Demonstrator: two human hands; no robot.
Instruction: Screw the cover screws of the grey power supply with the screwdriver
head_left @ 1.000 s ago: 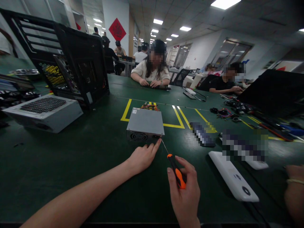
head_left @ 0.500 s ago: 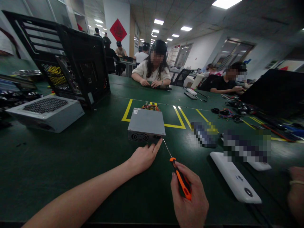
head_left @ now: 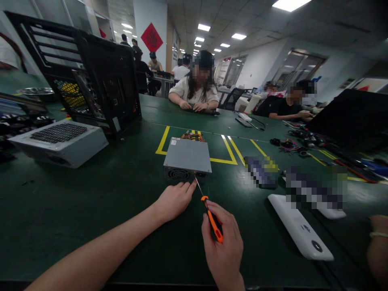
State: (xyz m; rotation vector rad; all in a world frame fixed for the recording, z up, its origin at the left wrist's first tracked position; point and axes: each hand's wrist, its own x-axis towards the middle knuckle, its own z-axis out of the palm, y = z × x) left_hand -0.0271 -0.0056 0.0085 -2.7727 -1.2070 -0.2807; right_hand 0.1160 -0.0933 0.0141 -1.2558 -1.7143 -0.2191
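Noted a grey box-shaped metal power supply (head_left: pixel 188 155), fan grille (head_left: pixel 178 174) toward the near side, on a dark green tabletop (head_left: pixel 127 173). Recorded a multicoloured cable bundle (head_left: pixel 193 137) directly behind it. Found a thin-shafted screwdriver with orange-and-black handle (head_left: pixel 213 221) gripped between thumb and fingers of the right hand (head_left: pixel 227 242), in front of the power supply; tip at its front face, right of the grille. Cannot tell contact from gap there. Saw the left hand (head_left: pixel 174 200) also in front, fingers extended side by side, tips close to the screwdriver tip; thumb hidden. Logged yellow tape lines (head_left: pixel 224 161) left and right of the power supply. Further left, a second grey metal power supply with mesh top (head_left: pixel 81 143), plus a black computer case (head_left: pixel 121 64) behind it; further right, a long white plastic device with round dark lens (head_left: pixel 298 226); beyond, a person in a cream top (head_left: pixel 194 93).
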